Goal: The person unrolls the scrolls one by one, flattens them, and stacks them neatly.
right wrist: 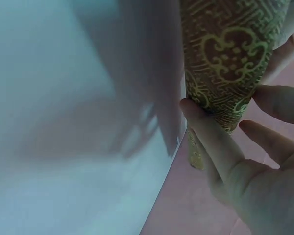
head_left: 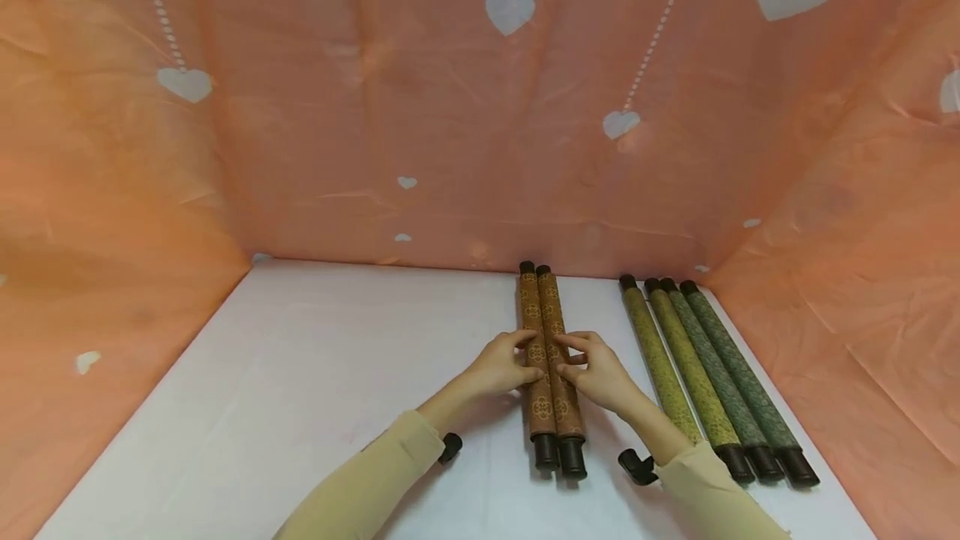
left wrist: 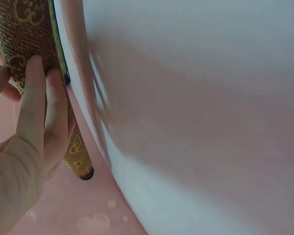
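Two brown scrolls with gold patterns and black end knobs lie side by side near the middle. My left hand (head_left: 502,363) holds the left brown scroll (head_left: 541,411), its thumb and fingertips on the roll. In the left wrist view its long fingers (left wrist: 30,107) lie along the patterned surface. The right hand (head_left: 600,372) pinches the right brown scroll (head_left: 567,411) from its outer side. Up close in the right wrist view, thumb and fingertips (right wrist: 206,127) sit on either side of that roll. The undersides of both scrolls are hidden.
Toward the right edge of the white table (head_left: 337,340) lie two yellow-green scrolls (head_left: 660,357) and two dark green scrolls (head_left: 738,373), roughly parallel. The right sleeve (head_left: 712,486) overlaps their near ends. Pink cloth walls (head_left: 450,107) with white hearts surround the table.
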`<state>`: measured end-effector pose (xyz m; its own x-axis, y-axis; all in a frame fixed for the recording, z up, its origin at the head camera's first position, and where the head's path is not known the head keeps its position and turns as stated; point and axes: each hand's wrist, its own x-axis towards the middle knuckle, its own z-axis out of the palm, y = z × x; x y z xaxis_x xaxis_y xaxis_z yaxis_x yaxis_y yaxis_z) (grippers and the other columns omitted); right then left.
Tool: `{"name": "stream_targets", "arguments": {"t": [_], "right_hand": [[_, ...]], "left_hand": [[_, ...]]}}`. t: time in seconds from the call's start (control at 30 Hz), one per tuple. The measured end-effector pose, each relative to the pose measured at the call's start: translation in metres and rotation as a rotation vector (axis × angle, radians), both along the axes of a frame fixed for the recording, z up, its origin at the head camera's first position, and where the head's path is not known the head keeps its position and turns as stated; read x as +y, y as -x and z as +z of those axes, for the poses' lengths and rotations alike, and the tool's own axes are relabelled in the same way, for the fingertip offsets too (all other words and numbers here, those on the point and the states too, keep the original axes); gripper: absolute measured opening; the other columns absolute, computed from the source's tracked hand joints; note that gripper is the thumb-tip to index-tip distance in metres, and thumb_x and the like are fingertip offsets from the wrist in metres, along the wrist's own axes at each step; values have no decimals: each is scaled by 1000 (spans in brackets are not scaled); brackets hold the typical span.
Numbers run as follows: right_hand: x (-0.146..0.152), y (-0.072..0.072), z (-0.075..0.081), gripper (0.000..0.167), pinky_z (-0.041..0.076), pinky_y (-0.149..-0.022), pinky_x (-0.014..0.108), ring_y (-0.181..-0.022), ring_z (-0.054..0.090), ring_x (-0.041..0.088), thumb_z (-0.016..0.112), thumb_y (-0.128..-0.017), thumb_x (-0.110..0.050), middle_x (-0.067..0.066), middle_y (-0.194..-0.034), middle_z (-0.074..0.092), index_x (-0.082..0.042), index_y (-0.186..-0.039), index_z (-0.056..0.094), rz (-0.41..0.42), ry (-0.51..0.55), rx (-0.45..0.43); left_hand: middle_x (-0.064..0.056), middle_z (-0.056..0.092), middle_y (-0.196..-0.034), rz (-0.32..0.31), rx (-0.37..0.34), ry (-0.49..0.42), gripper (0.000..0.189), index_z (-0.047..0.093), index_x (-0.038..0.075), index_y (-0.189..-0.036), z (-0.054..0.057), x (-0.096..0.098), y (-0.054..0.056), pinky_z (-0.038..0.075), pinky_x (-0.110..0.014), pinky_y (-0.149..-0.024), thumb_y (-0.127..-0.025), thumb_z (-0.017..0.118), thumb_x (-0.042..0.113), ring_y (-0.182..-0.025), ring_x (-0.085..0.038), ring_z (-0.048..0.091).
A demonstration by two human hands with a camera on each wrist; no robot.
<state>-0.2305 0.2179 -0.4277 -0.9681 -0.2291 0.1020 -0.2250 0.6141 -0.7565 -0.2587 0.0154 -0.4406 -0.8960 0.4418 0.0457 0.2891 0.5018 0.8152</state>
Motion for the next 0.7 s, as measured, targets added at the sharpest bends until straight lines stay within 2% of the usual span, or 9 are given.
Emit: {"name": "stream_targets", "arguments": {"t": [0.27,0.43,0.6,0.7], "right_hand": [[-51,-8,-9,43,61,-78,36,-105,69,37,74,-90,3,27,-136,54,8,-132,66,16,70,28],[-73,-18,-16,42,61,-82,42,-101,69,38,78,-87,2,27,-130,56,9,-127,69,58,83,89],[-89,-27,-21,45,60,-85,44,-103,68,45,78,-86,2,29,-127,54,12,-128,66,130,92,108],[-96,-31,-23,47,61,-84,42,-103,67,46,79,-86,2,30,-127,52,12,-130,65,161,98,93]], "left_hand": [[-28,58,-137,3,13,57,66,53,-1,-149,-1,-55,-14,43,-60,-109,-91,79,17,-130,-45,55],[-29,58,-134,-3,24,88,67,53,-2,-148,-3,-80,-25,51,-57,-101,-90,80,16,-117,-43,63],[-28,59,-131,-11,16,95,68,53,-2,-148,-2,-102,-36,56,-49,-89,-88,81,15,-95,-28,68],[-26,58,-128,-31,-21,76,68,51,-3,-148,-3,-111,-41,58,-38,-75,-89,80,12,-77,-16,66]]}}
